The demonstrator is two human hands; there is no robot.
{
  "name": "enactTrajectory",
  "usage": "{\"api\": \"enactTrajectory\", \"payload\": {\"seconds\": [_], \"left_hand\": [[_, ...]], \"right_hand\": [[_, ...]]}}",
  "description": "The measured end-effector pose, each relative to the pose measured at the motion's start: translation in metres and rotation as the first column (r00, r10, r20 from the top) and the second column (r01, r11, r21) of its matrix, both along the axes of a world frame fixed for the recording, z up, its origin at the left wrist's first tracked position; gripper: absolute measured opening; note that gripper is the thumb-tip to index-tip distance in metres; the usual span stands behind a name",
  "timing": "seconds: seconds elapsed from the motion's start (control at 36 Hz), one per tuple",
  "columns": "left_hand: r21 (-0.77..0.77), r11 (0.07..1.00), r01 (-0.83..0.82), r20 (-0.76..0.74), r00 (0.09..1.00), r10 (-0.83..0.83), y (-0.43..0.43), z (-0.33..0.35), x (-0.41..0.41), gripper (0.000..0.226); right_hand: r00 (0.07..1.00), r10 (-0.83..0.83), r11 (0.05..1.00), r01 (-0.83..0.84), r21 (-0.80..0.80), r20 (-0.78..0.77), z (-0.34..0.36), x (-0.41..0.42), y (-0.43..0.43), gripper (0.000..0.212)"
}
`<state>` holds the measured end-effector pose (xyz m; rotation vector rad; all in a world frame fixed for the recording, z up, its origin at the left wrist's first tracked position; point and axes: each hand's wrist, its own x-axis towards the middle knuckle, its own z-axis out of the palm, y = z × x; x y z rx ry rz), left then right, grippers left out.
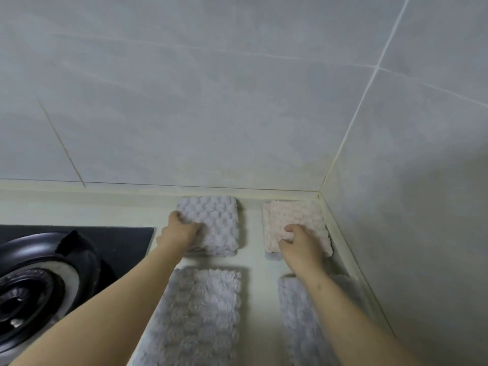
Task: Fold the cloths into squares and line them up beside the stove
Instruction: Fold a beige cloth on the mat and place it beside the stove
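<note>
by stove, l hand on grey cloth

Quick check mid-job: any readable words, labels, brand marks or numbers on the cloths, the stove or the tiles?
No readable text anywhere in this view.
Back grey cloth, pink cloth, front left grey cloth, front right grey cloth: no tag or label showing.
Stove: no brand or marking on the part in frame.
Wall tiles: plain.

We face a grey tiled wall filling the upper frame, meeting a second wall in a corner at right, above a pale counter in soft, even light.
</note>
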<state>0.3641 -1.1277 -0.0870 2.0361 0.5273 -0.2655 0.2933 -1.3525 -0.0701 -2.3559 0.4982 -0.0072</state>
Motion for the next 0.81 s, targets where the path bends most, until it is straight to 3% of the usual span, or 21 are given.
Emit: {"api": "enactTrajectory", "payload": {"seconds": [0.19, 0.39, 0.44, 0.53, 0.61, 0.67, 0.81], "left_hand": [[0.031, 0.997, 0.064, -0.006, 0.998, -0.064, -0.021, -0.009, 0.007, 0.070], [0.105, 0.983, 0.153, -0.036, 0.988, -0.150, -0.044, -0.008, 0.007, 0.071], [0.028, 0.987, 0.161, -0.021, 0.987, -0.160, -0.048, -0.008, 0.007, 0.072], [-0.214, 0.960, 0.181, 0.027, 0.983, -0.180, -0.051, -0.003, 0.003, 0.062], [-0.287, 0.930, 0.228, 0.079, 0.974, -0.214, -0.049, 0.004, -0.005, 0.078], [-0.271, 0.932, 0.240, 0.123, 0.969, -0.214, -0.043, 0.008, -0.011, 0.081], [-0.143, 0.954, 0.263, 0.183, 0.954, -0.236, -0.025, 0.021, -0.040, 0.061]], "right_hand": [[1.000, -0.005, 0.999, 0.005, -0.050, 0.001, -0.009, 0.009, -0.003, 0.034], [1.000, 0.001, 1.000, -0.001, 0.003, 0.030, -0.007, 0.007, -0.004, 0.032], [0.999, 0.002, 0.999, -0.004, 0.044, 0.051, -0.005, 0.005, -0.003, 0.032], [0.997, 0.008, 0.998, -0.013, 0.061, 0.072, -0.002, 0.000, 0.001, 0.032], [0.998, 0.001, 0.997, -0.006, 0.081, 0.066, 0.001, -0.007, 0.004, 0.031], [0.999, 0.007, 0.997, -0.011, 0.072, 0.054, 0.002, -0.014, 0.006, 0.030], [0.997, 0.003, 0.996, -0.010, 0.090, 0.075, 0.008, -0.033, 0.011, 0.033]]}}
